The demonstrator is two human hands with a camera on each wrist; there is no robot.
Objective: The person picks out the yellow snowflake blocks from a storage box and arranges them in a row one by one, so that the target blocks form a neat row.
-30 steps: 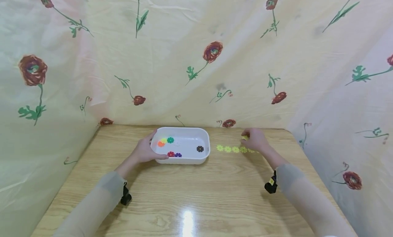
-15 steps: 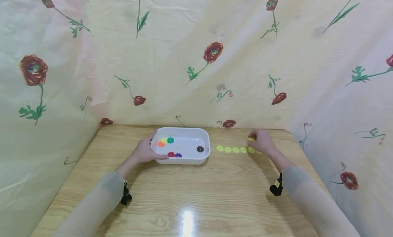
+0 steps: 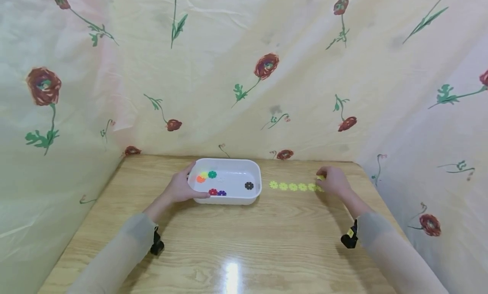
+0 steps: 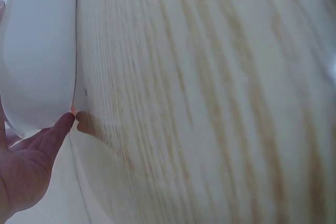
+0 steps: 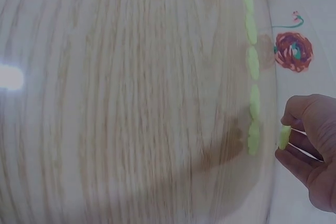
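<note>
At the left end of a white plastic box point(image 3: 228, 200), my left hand point(image 3: 180, 188) grips the wall, thumb along the front side and fingers at the back corner. In the left wrist view the hand point(image 4: 31, 166) holds the box's outer side point(image 4: 39, 51). My right hand point(image 3: 336, 183) pinches a yellow flower-shaped disc point(image 5: 284, 137) between thumb and fingers, raised above the right end of a row of several matching yellow discs point(image 3: 293, 187). In the right wrist view the held disc is apart from the row point(image 5: 253, 61).
Inside the box lie an orange disc point(image 3: 200, 179), a green disc point(image 3: 212, 174), a red disc point(image 3: 213, 192), a purple disc point(image 3: 222, 193) and a black disc point(image 3: 249, 186), among others. Floral cloth point(image 3: 213, 86) hangs behind the wooden table point(image 3: 244, 239).
My right hand has moved right and slightly nearer along the row, carrying the yellow disc, uncovering more of the row. The left hand and box have stayed in place.
</note>
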